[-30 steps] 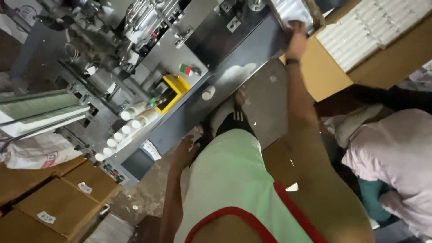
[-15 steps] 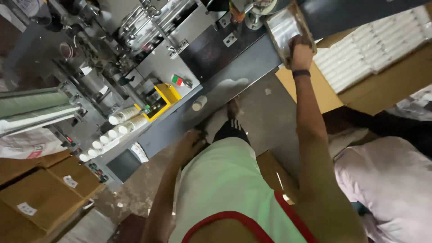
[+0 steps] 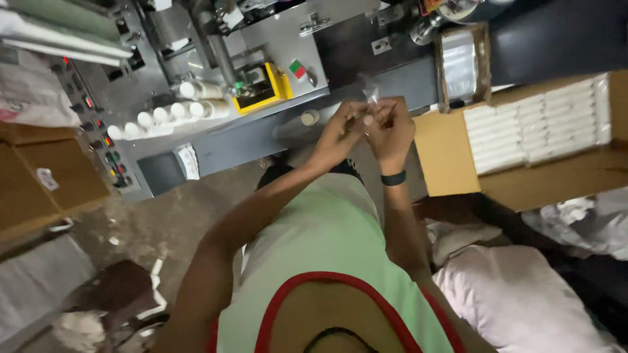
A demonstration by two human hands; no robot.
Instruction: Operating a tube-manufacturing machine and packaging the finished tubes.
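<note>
Clear plastic sachet (image 3: pixel 370 90) is pinched between both hands, raised in front of the grey packing machine (image 3: pixel 216 78). Left hand (image 3: pixel 340 127) and right hand (image 3: pixel 392 127) meet at chest height; fingertips closed narrow on the film, one small pale item visible betw. them, identity not resolvable.

Progress, judged from layout:
- Sachet is out of the machine and in hand; not yet placed in any container.
- Whether it is being sealed, torn or inspected: cannot tell.

Containers and contents:
- Cardboard box (image 3: pixel 549 176), right of hands, flaps open. Holds white packets (image 3: pixel 530 127) stacked in neat rows; approx. half the visible opening is filled.
- Tray (image 3: pixel 461 65) at machine outlet, brown rim, holds a stack of clear film packs.
- White rolls (image 3: pixel 163 111) sit in a row on the machine ledge, left of the yellow control unit (image 3: pixel 261 88).
- Closed cartons (image 3: pixel 46 176) at far left, contents hidden.

Other: black wristband (image 3: pixel 393 178) on right wrist. White cloth bundle (image 3: pixel 517 301) lies at lower right, near the box.
</note>
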